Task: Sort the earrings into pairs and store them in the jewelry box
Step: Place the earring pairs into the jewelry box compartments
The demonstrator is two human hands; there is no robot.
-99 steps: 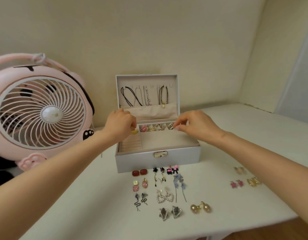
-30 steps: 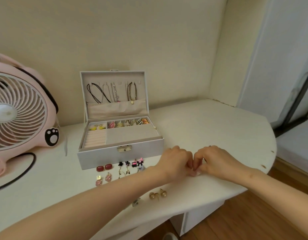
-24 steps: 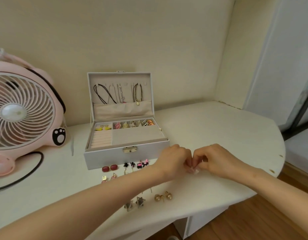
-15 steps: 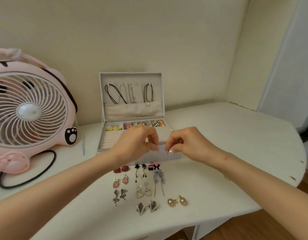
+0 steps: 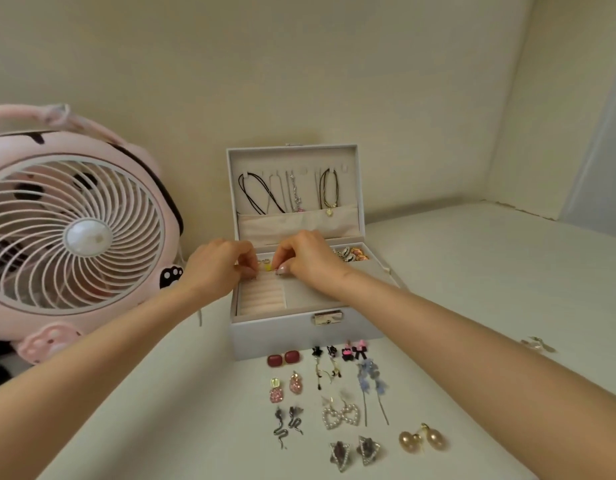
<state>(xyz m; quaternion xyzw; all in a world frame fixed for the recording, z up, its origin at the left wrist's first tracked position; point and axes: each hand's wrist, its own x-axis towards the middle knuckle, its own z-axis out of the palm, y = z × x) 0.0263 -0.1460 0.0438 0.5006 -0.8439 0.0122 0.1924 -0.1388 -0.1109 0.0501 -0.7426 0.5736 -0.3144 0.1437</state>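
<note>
A left hand (image 5: 216, 268) and right hand (image 5: 306, 261), narrow grips' contents unclear, are crowding a pale grey jewelry box (image 5: 282, 337), risking jostled yellow earrings (image 5: 267, 268).

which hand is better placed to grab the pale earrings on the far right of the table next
Likely right. The pale earrings lie beyond the right forearm, on its outer side, so the right hand reaches them directly. The left hand, at the jewelry box's left end, would cross over it.
</note>
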